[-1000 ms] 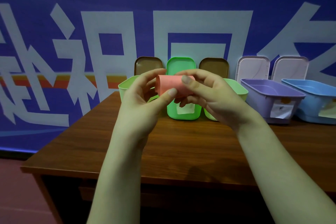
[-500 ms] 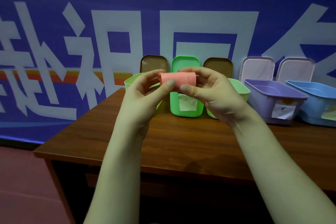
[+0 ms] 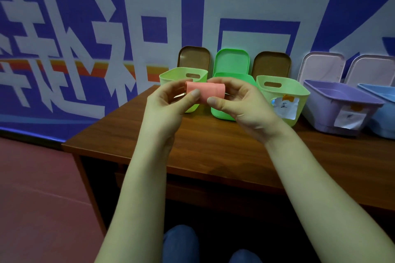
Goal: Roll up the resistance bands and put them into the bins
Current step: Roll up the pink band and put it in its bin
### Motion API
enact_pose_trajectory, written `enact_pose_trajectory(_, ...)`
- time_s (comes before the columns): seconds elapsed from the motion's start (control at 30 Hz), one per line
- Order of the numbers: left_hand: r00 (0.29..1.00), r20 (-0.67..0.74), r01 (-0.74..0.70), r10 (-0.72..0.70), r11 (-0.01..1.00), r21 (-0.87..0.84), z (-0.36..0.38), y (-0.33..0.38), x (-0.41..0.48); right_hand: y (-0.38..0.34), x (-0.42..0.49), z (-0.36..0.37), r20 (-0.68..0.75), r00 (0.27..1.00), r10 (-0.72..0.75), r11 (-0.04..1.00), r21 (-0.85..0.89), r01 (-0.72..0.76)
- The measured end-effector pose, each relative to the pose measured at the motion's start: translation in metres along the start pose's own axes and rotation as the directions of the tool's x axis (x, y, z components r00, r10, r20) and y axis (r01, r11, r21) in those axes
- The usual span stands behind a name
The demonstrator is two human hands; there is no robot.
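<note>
Held in the air over the table [image 3: 192, 147], toward its 12 o'clock edge: one rolled pink resistance band [image 3: 211, 92], lying crosswise. Pinched at its left end by the left hand [image 3: 164, 107], thumb in front, fingers curled behind. Pinched at its right end by the right hand [image 3: 243, 107] the same way.

Five bins in a row behind:
- left pale green bin [image 3: 181, 76] at 10 o'clock of the roll
- bright green bin [image 3: 222, 114] at 5
- right pale green bin [image 3: 284, 92] at 3
- purple bin [image 3: 333, 100] and blue bin [image 3: 382, 111] further out at 3

Five lids propped against the wall [image 3: 64, 6]: left brown lid [image 3: 194, 58], green lid [image 3: 232, 61], right brown lid [image 3: 271, 64], two pale lids [image 3: 322, 67]. Two paper labels [image 3: 285, 107] showing.
</note>
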State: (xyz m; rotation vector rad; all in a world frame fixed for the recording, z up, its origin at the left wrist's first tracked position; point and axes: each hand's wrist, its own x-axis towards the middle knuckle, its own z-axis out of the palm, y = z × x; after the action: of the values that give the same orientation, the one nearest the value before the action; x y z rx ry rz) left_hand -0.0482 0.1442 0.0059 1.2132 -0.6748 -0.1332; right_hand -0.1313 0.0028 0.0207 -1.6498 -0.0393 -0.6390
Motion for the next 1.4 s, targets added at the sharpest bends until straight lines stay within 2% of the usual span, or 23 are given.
enact_pose_trajectory(0.27, 0.996, -0.035, 0.081, -0.081, 0.997, -0.015, -0.013, -0.035, 0.042, 0.040, 0.048, 0.000, 0.004, 0.998, 0.068, 0.997, -0.023, -0.068)
enact_pose_trajectory(0.6, 0.999, -0.041, 0.032, -0.030, 0.999, 0.039, -0.009, -0.063, 0.203, 0.071, 0.202, -0.026, -0.023, 0.997, 0.071, 0.997, 0.003, -0.071)
enact_pose_trajectory(0.8, 0.988, -0.039, 0.150, -0.149, 0.989, 0.010, 0.006, -0.050, 0.281, 0.062, 0.276, -0.044, -0.032, 0.988, 0.152, 0.988, 0.025, -0.152)
enact_pose_trajectory(1.03, 0.955, -0.007, 0.296, -0.295, 0.955, 0.016, 0.014, 0.000, 0.348, 0.016, 0.344, -0.060, 0.011, 0.954, 0.301, 0.951, 0.066, -0.301)
enact_pose_trajectory(1.13, 0.923, -0.037, 0.383, -0.384, 0.923, -0.017, 0.012, 0.009, 0.375, 0.004, 0.369, -0.056, 0.008, 0.920, 0.392, 0.915, 0.104, -0.390)
enact_pose_trajectory(1.3, 0.849, -0.031, 0.526, -0.527, 0.849, -0.048, 0.003, 0.006, 0.412, 0.007, 0.395, -0.041, -0.050, 0.842, 0.536, 0.818, 0.279, -0.504)
enact_pose_trajectory(1.4, 0.799, -0.021, 0.599, -0.601, 0.799, -0.058, -0.002, -0.007, 0.430, 0.014, 0.407, -0.035, -0.104, 0.790, 0.605, 0.778, 0.288, -0.558)
